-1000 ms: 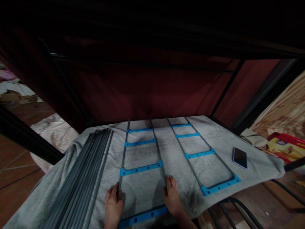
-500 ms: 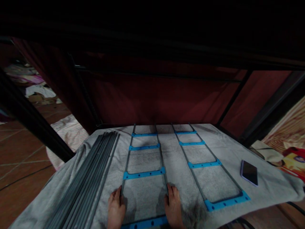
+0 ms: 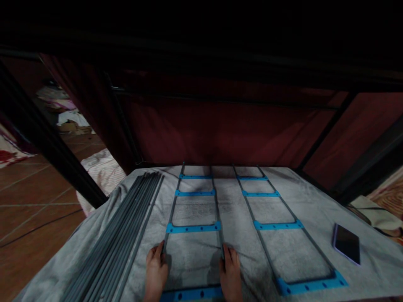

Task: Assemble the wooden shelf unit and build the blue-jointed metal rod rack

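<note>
Two ladder-like frames of grey rods joined by blue crosspieces lie on a grey cloth. On the left frame (image 3: 193, 229), my left hand (image 3: 155, 268) pinches the left rod and my right hand (image 3: 230, 270) pinches the right rod, both between the two nearest blue crosspieces. The nearest crosspiece (image 3: 192, 294) is partly cut off by the bottom edge. To the right lies the second frame (image 3: 278, 226), which neither hand touches. A bundle of loose grey rods (image 3: 126, 230) rests left of my left hand.
A dark phone (image 3: 346, 244) lies on the cloth (image 3: 245, 277) at the right. Dark posts and a red panel (image 3: 220, 134) stand behind and beside the cloth. Striped fabric (image 3: 103, 172) and a thin cable (image 3: 40, 227) are at the left, near the tiled floor.
The view has shifted, so the phone and the second frame appear farther right and lower. Both hands keep their hold on the left frame's rods.
</note>
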`<act>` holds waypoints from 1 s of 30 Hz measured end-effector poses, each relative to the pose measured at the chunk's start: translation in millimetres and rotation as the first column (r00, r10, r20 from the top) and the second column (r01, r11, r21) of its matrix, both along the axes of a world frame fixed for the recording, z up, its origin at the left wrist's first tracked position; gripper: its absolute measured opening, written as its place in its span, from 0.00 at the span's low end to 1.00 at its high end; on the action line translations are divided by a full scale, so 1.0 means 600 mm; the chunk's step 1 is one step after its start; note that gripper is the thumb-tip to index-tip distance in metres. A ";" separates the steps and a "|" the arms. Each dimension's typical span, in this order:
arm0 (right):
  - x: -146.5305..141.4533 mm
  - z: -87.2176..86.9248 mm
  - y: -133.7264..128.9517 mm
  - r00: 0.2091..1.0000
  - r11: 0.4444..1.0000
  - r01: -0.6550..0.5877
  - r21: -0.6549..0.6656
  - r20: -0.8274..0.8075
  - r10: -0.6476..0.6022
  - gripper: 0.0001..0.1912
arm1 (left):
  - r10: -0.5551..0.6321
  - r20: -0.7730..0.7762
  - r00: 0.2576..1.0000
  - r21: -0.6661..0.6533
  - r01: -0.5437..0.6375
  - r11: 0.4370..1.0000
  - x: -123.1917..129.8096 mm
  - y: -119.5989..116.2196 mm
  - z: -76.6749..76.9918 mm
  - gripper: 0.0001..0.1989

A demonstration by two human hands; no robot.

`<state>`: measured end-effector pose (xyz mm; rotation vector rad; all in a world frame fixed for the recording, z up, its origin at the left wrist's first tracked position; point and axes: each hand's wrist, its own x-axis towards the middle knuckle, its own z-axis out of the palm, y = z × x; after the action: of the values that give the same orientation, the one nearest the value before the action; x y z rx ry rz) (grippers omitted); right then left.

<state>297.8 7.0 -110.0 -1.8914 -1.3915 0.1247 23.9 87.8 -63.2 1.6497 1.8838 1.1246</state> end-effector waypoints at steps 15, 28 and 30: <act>0.007 0.022 -0.017 0.998 0.996 -0.070 -0.061 -0.001 0.070 0.27 | -0.023 -0.183 0.983 -0.041 0.016 0.999 -0.001 -0.027 -0.014 0.29; 0.018 0.056 -0.020 0.991 0.986 -0.125 -0.110 0.034 0.129 0.26 | -0.076 -0.176 0.981 -0.031 0.071 0.997 -0.012 -0.025 0.004 0.25; 0.022 0.078 -0.006 0.987 0.984 -0.142 -0.110 0.060 0.149 0.26 | -0.089 -0.208 0.974 -0.012 0.089 0.996 -0.008 -0.023 0.016 0.26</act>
<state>310.8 3.3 -63.0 -1.8934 -1.5977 0.2109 19.2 74.0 -53.8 1.8954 1.9117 0.9442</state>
